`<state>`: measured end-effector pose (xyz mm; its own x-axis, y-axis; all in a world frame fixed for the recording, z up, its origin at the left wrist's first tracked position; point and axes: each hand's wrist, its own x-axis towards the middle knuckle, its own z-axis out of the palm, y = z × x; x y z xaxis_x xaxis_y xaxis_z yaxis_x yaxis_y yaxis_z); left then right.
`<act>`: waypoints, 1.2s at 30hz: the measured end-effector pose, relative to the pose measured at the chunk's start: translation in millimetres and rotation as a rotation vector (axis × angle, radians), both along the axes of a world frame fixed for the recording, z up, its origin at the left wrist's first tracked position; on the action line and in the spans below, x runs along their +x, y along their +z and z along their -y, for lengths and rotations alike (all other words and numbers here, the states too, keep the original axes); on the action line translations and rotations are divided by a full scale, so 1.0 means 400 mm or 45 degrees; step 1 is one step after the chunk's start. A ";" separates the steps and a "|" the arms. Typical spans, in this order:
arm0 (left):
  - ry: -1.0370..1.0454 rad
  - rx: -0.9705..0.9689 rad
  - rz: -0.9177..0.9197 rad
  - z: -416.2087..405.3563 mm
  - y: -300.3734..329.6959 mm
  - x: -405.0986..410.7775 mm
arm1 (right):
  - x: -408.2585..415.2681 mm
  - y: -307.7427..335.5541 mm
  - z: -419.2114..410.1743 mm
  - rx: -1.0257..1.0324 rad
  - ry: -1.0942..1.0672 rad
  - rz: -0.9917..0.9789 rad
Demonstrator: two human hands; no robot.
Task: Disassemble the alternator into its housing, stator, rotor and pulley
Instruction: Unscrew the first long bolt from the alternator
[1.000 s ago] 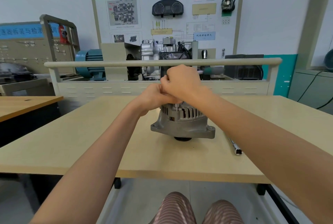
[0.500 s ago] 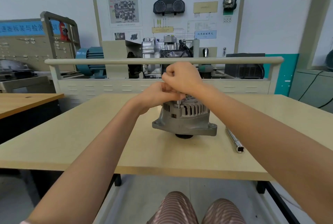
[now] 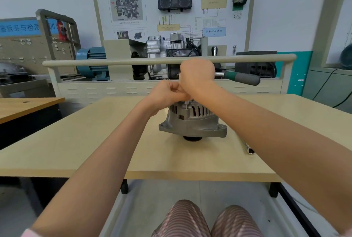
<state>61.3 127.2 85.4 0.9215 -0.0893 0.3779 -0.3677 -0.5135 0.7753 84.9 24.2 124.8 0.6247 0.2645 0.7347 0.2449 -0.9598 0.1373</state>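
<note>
Alternator sitting whole near the worktop centre, pulley down. Left hand pinching a through-bolt, right hand gripping a ratchet handle. Housing, stator, rotor, pulley all remaining unseparated.

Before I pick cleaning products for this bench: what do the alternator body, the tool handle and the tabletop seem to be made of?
The alternator housing looks like cast aluminium: matte pale grey, ribbed vent slots. The ratchet handle in the right hand seems rubber or plastic, dull green and grey, on a shiny metal shank. The table looks like light wood-grain laminate, smooth and satin.
</note>
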 end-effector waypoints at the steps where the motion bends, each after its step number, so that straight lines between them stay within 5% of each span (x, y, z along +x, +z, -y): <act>1: -0.006 0.008 0.001 -0.002 -0.001 -0.002 | 0.006 -0.001 0.006 0.038 0.044 0.005; 7: -0.135 0.067 -0.084 -0.022 0.007 -0.008 | 0.030 0.002 0.043 0.208 0.728 -0.231; 10: -0.130 0.060 -0.078 -0.026 0.010 -0.003 | 0.033 0.000 0.035 0.267 0.859 -0.294; 14: -0.072 0.019 -0.046 -0.019 0.008 -0.002 | 0.028 0.006 0.035 0.171 0.780 -0.242; 19: 0.072 -0.002 0.007 0.016 -0.001 0.010 | -0.007 0.019 0.012 -0.177 -0.055 -0.056; 25: -0.047 0.080 -0.021 -0.010 -0.001 -0.008 | 0.000 0.007 0.025 -0.112 0.340 0.066; 31: -0.126 0.058 -0.037 -0.025 -0.004 -0.016 | 0.026 -0.009 0.024 0.504 0.945 -0.275; 36: -0.100 -0.040 -0.009 -0.020 -0.007 -0.010 | 0.012 0.000 0.025 0.178 0.677 -0.150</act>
<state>57.4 135.1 82.7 0.9148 -0.1497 0.3751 -0.4004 -0.4584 0.7935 89.9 14.3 124.7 0.5116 0.4707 0.7188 0.7061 -0.7070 -0.0395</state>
